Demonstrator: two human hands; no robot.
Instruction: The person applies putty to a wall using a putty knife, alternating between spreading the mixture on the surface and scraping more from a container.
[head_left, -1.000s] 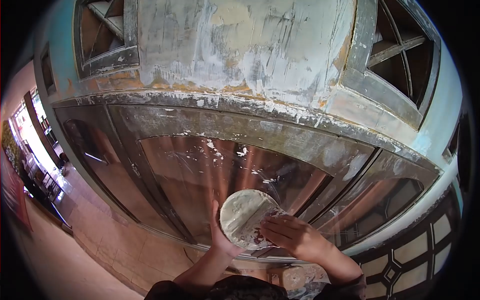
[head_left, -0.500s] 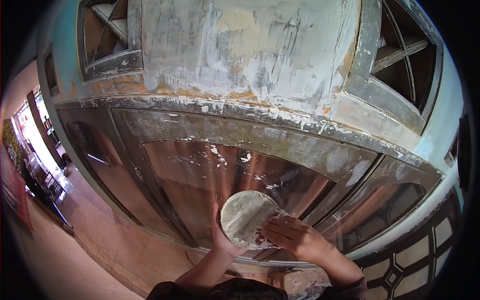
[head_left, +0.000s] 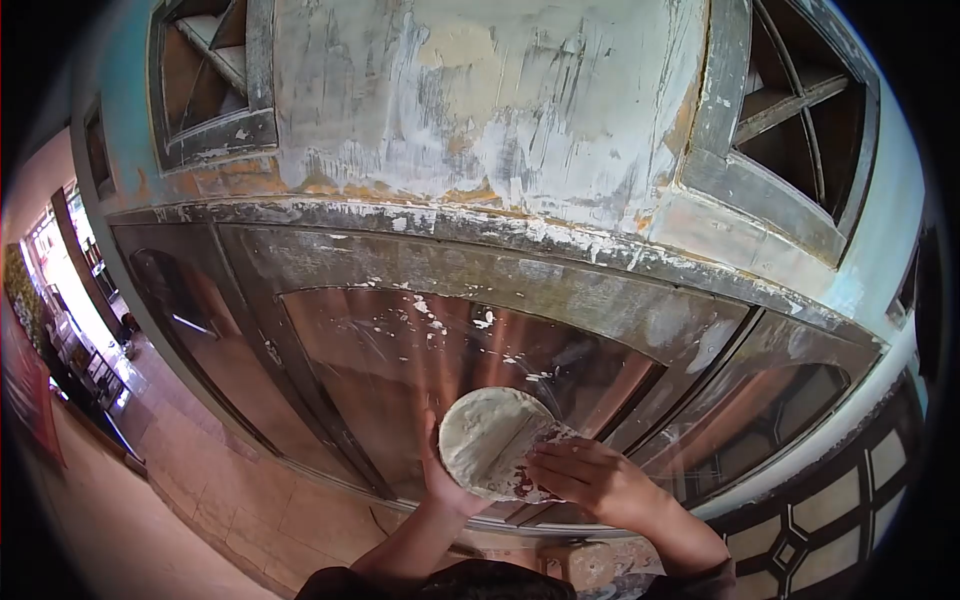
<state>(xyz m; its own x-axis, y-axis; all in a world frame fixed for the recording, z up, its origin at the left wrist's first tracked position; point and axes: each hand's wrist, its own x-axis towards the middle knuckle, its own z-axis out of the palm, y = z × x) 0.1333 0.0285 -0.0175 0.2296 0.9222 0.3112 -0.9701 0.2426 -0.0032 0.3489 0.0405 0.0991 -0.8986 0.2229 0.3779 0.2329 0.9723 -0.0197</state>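
My left hand point(head_left: 447, 485) is wrapped round the left side and underside of a round tub point(head_left: 442, 452). Whitish putty point(head_left: 478, 432) fills the tub, smoothed on its left part. In my right hand point(head_left: 597, 482) is a flat scraper point(head_left: 524, 468), smeared with putty and showing reddish patches. The scraper's straight edge lies across the putty, and my right fingers press flat on its face. Both hands are at chest height in front of the glazed door; the scraper's far end is hidden under my fingers.
Ahead stands a brown wooden door frame point(head_left: 590, 290) with putty-spotted glass point(head_left: 400, 340). Above is a patchy, scraped wall panel point(head_left: 480, 110) between two lattice vents point(head_left: 800, 110). Tiled floor point(head_left: 230, 500) runs to the left, and a dark-patterned grille point(head_left: 830, 510) is at lower right.
My view has shifted slightly, so the wall and door sit a little lower and further left. The scraper stays on the putty, with only a slight shift of the right hand.
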